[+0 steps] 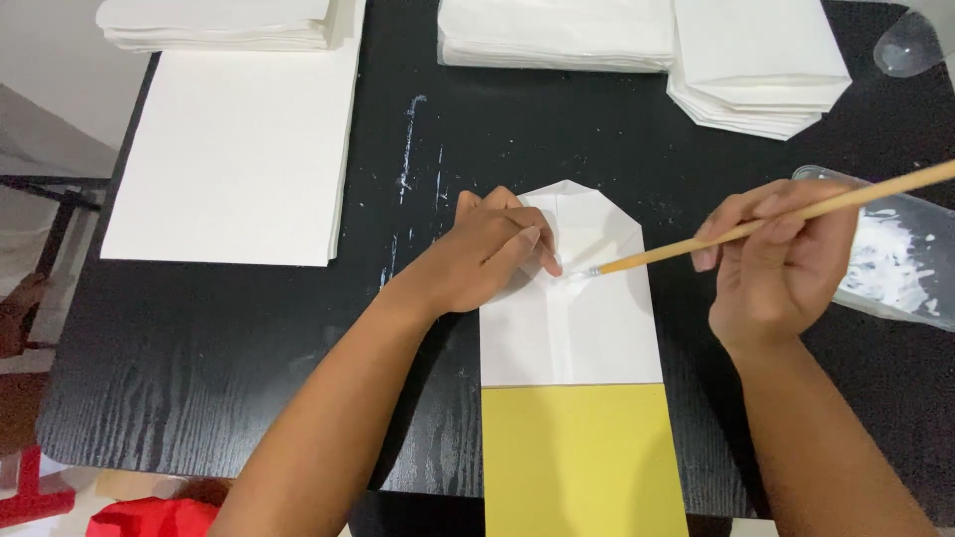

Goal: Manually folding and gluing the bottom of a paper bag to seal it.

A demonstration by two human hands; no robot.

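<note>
Head view, near to far. Nearest the viewer, below both hands, a yellow sheet [582, 457] lies flat on the black table [199, 378], reaching to the table's near edge. Directly beyond it and touching it lies a white folded paper bag [567, 328], its far end folded into a blunt point. No label or print is visible on either.

The left hand [487, 261] rests palm down on the left part of the bag's folded end, fingers loosely curled and pressing the paper flat; it grips nothing. The right hand [781, 264], to the right of the bag and clear of it, is closed around a wooden-handled brush [766, 223], held like a pen. The brush slants down and leftward, its tip meeting the bag just beside the left fingertips, near the fold's centre seam.

Immediately right of the right hand, partly hidden by it, sits a clear plastic tray [900, 264] smeared with white paste. White streaks [408, 149] mark the table beyond the left hand.

Farther left of the left hand lies a stack of flat white sheets [234, 149]. Along the far edge, beyond both hands, stand piles of folded white paper [557, 35], one with pointed ends [761, 70]. A clear plastic object [907, 42] occupies the far right corner.
</note>
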